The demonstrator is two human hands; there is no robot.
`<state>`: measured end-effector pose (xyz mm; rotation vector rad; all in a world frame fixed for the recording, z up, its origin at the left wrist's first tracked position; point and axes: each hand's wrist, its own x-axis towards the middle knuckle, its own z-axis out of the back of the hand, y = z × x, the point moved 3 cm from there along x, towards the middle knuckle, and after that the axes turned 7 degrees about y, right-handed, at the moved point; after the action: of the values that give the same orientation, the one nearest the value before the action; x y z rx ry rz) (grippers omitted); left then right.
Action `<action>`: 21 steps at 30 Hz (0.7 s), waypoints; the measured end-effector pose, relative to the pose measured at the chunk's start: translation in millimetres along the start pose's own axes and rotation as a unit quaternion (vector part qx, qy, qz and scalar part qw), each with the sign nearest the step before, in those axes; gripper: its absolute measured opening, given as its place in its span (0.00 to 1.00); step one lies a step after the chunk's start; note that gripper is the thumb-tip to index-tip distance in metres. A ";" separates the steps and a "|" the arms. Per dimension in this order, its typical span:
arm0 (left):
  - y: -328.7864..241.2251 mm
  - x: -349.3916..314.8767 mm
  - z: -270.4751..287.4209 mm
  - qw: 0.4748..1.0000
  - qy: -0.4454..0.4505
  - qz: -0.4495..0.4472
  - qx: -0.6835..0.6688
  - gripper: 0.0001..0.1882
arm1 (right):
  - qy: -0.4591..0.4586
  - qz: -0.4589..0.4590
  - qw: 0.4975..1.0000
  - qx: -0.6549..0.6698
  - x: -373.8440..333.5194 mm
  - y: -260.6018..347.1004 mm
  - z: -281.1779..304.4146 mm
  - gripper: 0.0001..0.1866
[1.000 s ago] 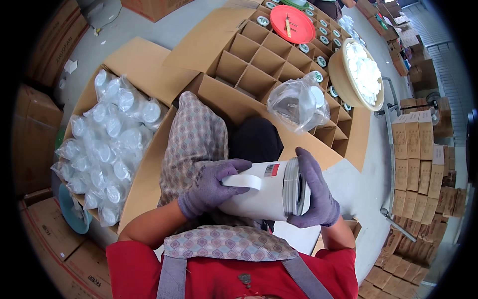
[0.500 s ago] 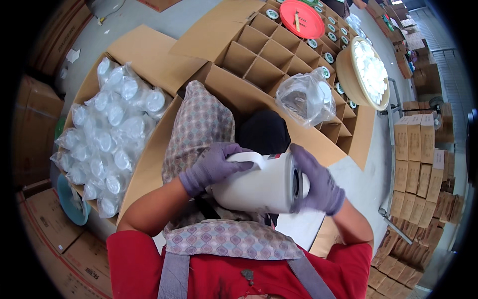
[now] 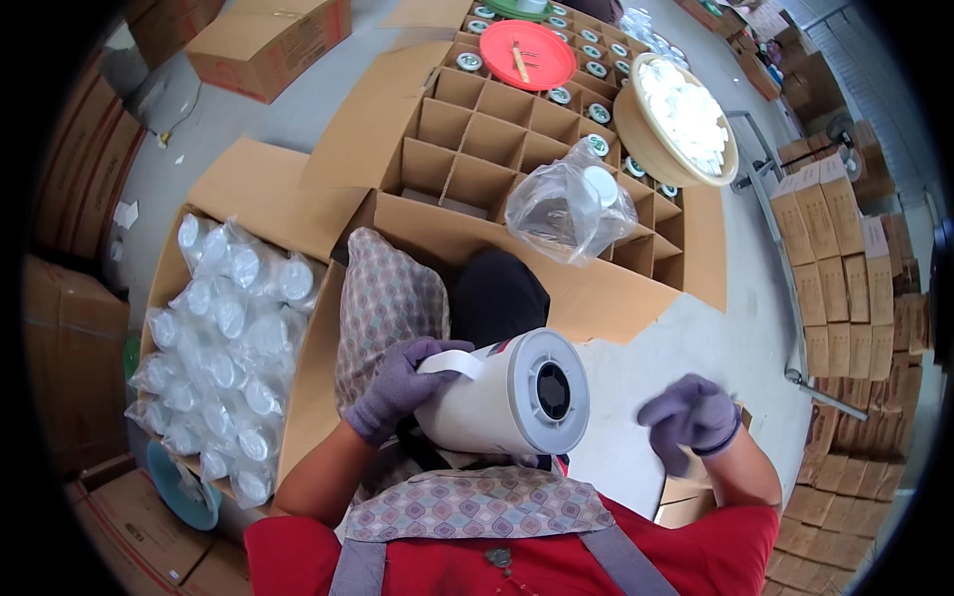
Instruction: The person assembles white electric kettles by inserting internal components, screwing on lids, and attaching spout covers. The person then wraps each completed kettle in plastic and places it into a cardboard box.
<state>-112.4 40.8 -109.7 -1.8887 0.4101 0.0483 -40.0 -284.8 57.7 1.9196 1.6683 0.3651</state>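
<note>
A white cylindrical jug (image 3: 467, 412) lies tilted over my lap, its round grey end turned right and toward me. At the middle of that end is a dark round part (image 3: 553, 390). My left hand (image 3: 397, 389), in a purple-grey glove, is closed on the jug's white handle (image 3: 450, 365). Off to the right, apart from the jug, my gloved right hand (image 3: 696, 417) holds nothing that I can see. Its fingers are bent and apart, slightly blurred.
Left stands a carton of plastic-wrapped clear containers (image 3: 224, 338). Ahead, a divided carton (image 3: 477, 139) bears a red plate (image 3: 527, 55) with small tools, a tan basin (image 3: 679, 119) of white pieces and a clear plastic bag (image 3: 566, 214). Stacked boxes (image 3: 845, 288) line the right.
My right hand has left the jug's end and moved right and down. The jug's grey end now faces me more. My view has shifted, so the cartons appear further left.
</note>
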 end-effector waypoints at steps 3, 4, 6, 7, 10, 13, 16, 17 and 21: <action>-8.9 1.9 -5.4 0.999 0.004 -0.002 0.041 0.19 | -0.021 0.018 0.513 -0.858 82.9 10.1 -19.1 0.48; -11.7 2.9 -10.7 0.995 0.024 -0.045 0.087 0.20 | -0.008 0.082 0.524 -0.848 94.6 -8.2 -10.3 0.49; -19.4 -1.7 -19.8 0.979 0.018 -0.112 0.171 0.20 | -0.079 0.183 0.544 -0.815 104.7 -40.4 17.8 0.51; -24.8 -6.2 -27.6 0.939 0.017 -0.205 0.275 0.20 | -0.185 0.120 0.710 -0.669 108.6 -43.9 56.4 0.52; -25.4 -21.2 -79.0 0.799 0.064 -0.318 0.506 0.21 | -0.359 -0.033 0.907 -0.218 111.9 -73.4 114.1 0.50; -39.3 -20.2 -63.8 0.880 0.060 -0.237 0.407 0.21 | -0.328 0.042 0.828 -0.453 96.3 -51.0 79.8 0.39; -30.9 -9.0 -25.0 0.907 0.151 -0.274 0.284 0.22 | -0.185 0.127 0.635 -0.739 96.9 -39.4 49.3 0.32; -34.3 -11.5 -42.1 0.883 0.146 -0.274 0.353 0.23 | -0.155 0.136 0.611 -0.764 102.6 -36.6 50.8 0.31; -32.2 -18.4 -89.2 0.801 0.143 -0.276 0.512 0.25 | -0.419 -0.108 0.876 -0.215 131.7 -32.1 68.8 0.36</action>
<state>-134.7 -27.1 -44.7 -0.8516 0.0196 -0.7267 -3.9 -171.2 -36.6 1.2506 1.0689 -0.1731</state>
